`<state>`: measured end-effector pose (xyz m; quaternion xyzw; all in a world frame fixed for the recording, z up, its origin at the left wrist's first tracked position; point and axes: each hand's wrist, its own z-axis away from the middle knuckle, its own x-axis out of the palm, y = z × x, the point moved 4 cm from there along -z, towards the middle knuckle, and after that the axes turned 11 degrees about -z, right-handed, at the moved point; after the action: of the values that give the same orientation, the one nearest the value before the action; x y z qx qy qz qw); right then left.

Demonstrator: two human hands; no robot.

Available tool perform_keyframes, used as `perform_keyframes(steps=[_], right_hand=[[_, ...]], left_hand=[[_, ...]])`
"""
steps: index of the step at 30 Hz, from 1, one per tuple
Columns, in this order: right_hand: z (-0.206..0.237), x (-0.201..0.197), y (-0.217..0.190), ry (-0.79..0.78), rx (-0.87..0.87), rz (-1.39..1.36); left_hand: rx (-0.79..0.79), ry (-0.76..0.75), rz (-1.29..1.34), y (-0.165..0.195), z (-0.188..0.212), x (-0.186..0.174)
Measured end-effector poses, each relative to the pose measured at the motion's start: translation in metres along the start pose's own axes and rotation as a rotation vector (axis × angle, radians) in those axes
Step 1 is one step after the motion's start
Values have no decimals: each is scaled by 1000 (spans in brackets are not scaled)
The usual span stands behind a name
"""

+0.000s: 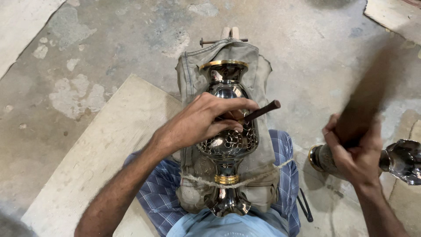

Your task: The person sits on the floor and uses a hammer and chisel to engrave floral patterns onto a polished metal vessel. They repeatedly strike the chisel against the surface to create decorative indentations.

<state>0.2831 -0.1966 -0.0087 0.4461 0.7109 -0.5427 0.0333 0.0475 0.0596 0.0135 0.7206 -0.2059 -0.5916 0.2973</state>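
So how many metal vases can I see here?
2. One dark engraved vase lies on the cloth pad across the person's lap; another vase lies on the floor at right, partly cut off. Others may be out of view.

vase (227, 145) on cloth pad (193, 74) on lap | second vase (405, 160) right | board (105, 149) left

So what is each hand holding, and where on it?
The left hand pinches a dark chisel near its lower end, against the vase. The right hand grips a blurred wooden mallet by its lower end.
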Motion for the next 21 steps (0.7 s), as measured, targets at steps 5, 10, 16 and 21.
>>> perform_keyframes(steps=[5,10,16,21], right_hand=[[-21,-4,-16,-119,47,287],[-53,-10,-39,-190,148,251],[-110,-6,-71,-269,-210,345],[-138,5,-80,-581,0,785]], left_hand=[[-37,95,93,4,8,-2],[-178,171,149,6,17,-2],[-269,335,260,8,27,-3],[-319,410,259,7,32,3]])
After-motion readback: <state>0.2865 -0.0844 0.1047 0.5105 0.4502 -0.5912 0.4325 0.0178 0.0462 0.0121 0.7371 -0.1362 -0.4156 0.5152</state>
